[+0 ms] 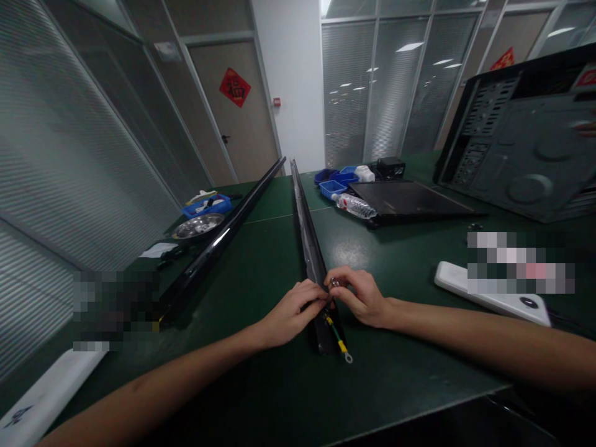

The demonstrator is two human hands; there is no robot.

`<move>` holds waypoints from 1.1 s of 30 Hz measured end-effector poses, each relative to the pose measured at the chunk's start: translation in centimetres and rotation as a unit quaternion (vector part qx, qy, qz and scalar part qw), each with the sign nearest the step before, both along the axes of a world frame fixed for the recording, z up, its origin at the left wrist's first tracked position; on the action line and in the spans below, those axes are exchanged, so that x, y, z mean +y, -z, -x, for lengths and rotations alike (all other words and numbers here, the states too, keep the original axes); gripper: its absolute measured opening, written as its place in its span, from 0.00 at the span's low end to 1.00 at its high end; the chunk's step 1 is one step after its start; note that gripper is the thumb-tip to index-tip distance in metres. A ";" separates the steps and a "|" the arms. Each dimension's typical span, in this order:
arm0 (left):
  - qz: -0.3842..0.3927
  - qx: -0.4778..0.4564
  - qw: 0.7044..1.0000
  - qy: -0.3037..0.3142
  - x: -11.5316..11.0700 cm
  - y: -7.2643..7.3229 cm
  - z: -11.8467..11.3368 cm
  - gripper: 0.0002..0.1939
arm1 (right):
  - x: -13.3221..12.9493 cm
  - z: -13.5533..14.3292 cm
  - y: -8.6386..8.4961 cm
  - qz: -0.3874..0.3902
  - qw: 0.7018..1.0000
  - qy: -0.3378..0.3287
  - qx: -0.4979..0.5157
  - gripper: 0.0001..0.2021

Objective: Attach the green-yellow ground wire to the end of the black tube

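Observation:
A long black metal profile (311,248) lies lengthwise on the green table in front of me. Over its near end, my left hand (298,310) has its fingers pinched together; what they grip is hidden. My right hand (361,298) is closed from the other side, with a small shiny metal piece (334,282) between thumb and index finger. The fingertips of both hands almost meet. From beneath them a short yellow-green wire (336,332) comes out toward me, ending in a ring terminal (348,358).
A second black profile (223,236) lies to the left, beside a metal bowl (199,226) and a blue tray (207,206). Rightward are blue bins (332,189), a plastic bottle (354,205), a dark flat panel (414,198), a computer case (521,136) and a white device (493,294).

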State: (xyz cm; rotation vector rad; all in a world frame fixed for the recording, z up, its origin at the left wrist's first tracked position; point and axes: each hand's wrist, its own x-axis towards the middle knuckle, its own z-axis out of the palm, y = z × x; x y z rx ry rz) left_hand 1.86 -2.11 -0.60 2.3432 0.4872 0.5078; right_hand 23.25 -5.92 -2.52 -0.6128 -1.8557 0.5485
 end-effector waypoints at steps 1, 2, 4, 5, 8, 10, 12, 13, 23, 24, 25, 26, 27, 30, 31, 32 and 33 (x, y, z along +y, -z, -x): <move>0.000 0.001 1.000 0.000 0.0 0.0 0.0 0.11 | 0.0 0.0 0.0 -0.001 1.000 0.000 0.000 0.08; 0.001 0.003 1.000 0.000 0.0 0.0 0.0 0.11 | 0.0 0.0 0.0 -0.001 1.000 0.001 0.000 0.08; 0.001 0.002 1.000 0.000 0.0 0.0 0.0 0.11 | 0.1 0.0 0.0 -0.003 1.000 0.005 -0.003 0.09; 0.001 0.000 1.000 0.000 -0.1 -0.1 0.0 0.11 | 0.1 0.0 0.0 -0.005 1.000 0.009 -0.004 0.09; 0.003 -0.008 1.000 0.003 -0.2 -0.3 -0.1 0.10 | 0.1 -0.1 0.1 -0.014 1.000 0.016 -0.009 0.10; 0.004 -0.011 1.000 0.006 -0.2 -0.4 -0.1 0.10 | 0.0 -0.1 0.0 -0.020 1.000 0.018 -0.011 0.10; 0.004 -0.013 1.000 0.007 -0.2 -0.4 -0.1 0.10 | 0.0 -0.1 -0.1 -0.025 0.999 0.021 -0.014 0.11; 0.002 -0.015 1.000 0.008 -0.1 -0.4 -0.1 0.10 | 0.0 -0.1 -0.1 -0.028 0.999 0.024 -0.016 0.11; 0.000 -0.006 1.000 0.006 -0.1 -0.3 -0.1 0.10 | 0.0 0.0 0.1 -0.041 0.998 0.040 -0.026 0.13; 0.001 -0.005 1.000 0.005 -0.1 -0.4 -0.1 0.10 | 0.0 0.0 0.1 -0.039 0.998 0.036 -0.025 0.13; 0.002 -0.003 1.000 0.005 -0.1 -0.4 0.0 0.10 | 0.0 0.0 0.1 -0.040 0.998 0.033 -0.024 0.12; 0.003 -0.001 1.000 0.004 0.0 -0.4 0.0 0.10 | -0.1 0.1 0.1 -0.042 0.998 0.031 -0.023 0.12; 0.003 0.000 1.000 0.004 0.0 -0.3 0.0 0.10 | -0.1 0.1 0.0 -0.046 0.998 0.031 -0.024 0.12; 0.004 0.002 1.000 0.006 0.0 -0.3 0.0 0.11 | 0.0 0.1 -0.2 -0.062 0.997 0.042 -0.030 0.13; 0.005 0.003 1.000 0.006 0.1 -0.3 0.0 0.11 | 0.0 0.1 -0.3 -0.067 0.996 0.048 -0.034 0.13; 0.005 0.004 1.000 0.007 0.1 -0.3 0.0 0.11 | 0.0 0.1 -0.4 -0.073 0.995 0.054 -0.038 0.14; 0.006 0.005 1.000 0.008 0.1 -0.3 0.0 0.11 | 0.0 0.1 -0.4 -0.079 0.994 0.058 -0.041 0.15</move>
